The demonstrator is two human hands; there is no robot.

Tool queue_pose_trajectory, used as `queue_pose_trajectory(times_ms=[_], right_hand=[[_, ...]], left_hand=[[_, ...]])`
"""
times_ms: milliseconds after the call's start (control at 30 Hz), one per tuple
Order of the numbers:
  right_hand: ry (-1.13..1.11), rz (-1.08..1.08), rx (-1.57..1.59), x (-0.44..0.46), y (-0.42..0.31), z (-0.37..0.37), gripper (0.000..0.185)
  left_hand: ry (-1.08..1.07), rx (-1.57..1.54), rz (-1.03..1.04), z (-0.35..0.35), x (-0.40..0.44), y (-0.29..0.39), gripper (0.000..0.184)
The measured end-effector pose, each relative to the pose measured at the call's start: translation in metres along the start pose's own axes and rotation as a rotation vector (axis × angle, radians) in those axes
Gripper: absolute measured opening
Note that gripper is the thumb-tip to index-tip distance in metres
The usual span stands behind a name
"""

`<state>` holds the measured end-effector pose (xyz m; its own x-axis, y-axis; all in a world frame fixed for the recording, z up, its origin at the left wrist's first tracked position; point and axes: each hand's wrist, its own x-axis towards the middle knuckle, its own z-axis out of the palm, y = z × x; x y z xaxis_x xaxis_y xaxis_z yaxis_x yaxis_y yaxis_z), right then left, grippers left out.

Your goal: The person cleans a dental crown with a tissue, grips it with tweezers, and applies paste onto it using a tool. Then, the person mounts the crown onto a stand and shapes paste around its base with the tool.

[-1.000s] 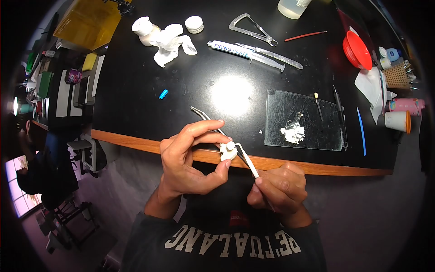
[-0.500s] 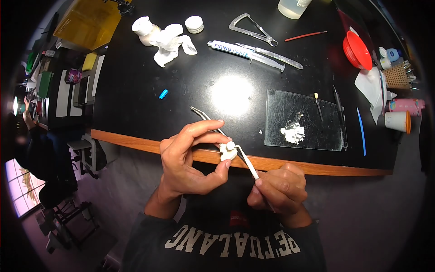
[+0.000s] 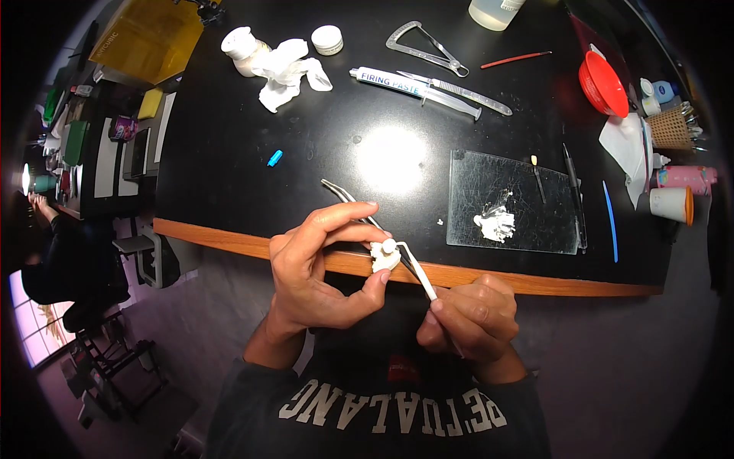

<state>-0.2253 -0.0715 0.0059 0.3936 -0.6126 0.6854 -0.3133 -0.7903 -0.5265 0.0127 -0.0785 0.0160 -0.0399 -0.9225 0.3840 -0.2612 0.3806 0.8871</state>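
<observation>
My left hand [image 3: 313,264] is closed, pinching a small off-white lump [image 3: 384,258] with a rounded knob on top between thumb and fingers, over the table's front edge. In my right hand [image 3: 478,317] is a slim white hand instrument [image 3: 420,275], gripped like a pen. Its hooked tip points at the knob; whether it touches cannot be made out. Bent-tip metal tweezers [image 3: 342,191] run behind my left fingers, partly hidden. To the right, a scratched glass slab [image 3: 512,172] bears a smear of white paste [image 3: 495,224].
Behind my hands are a firing paste syringe [image 3: 390,82], a metal caliper [image 3: 420,47], a white jar [image 3: 327,40] and crumpled tissue [image 3: 287,73]. A red bowl [image 3: 604,84], a paper cup [image 3: 670,205] and a blue stick [image 3: 610,222] are at right. Another person [image 3: 65,252] sits at far left.
My hands and the white lump stay almost still, with only a slight shift at the instrument's tip. At far left, the other person's hand has moved lower.
</observation>
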Motion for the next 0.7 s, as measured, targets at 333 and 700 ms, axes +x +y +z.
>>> queue_pose_trajectory(times_ms=[333,700], right_hand=[[0.023,0.020,0.014,0.0004,-0.0017,0.0005,0.026],[0.051,-0.023,0.011,0.0016,0.0017,0.0025,0.019]], left_hand=[[-0.017,-0.028,-0.014,-0.0014,-0.0014,-0.0003,0.068],[0.036,-0.047,-0.017,0.0022,-0.0004,-0.0001,0.065]])
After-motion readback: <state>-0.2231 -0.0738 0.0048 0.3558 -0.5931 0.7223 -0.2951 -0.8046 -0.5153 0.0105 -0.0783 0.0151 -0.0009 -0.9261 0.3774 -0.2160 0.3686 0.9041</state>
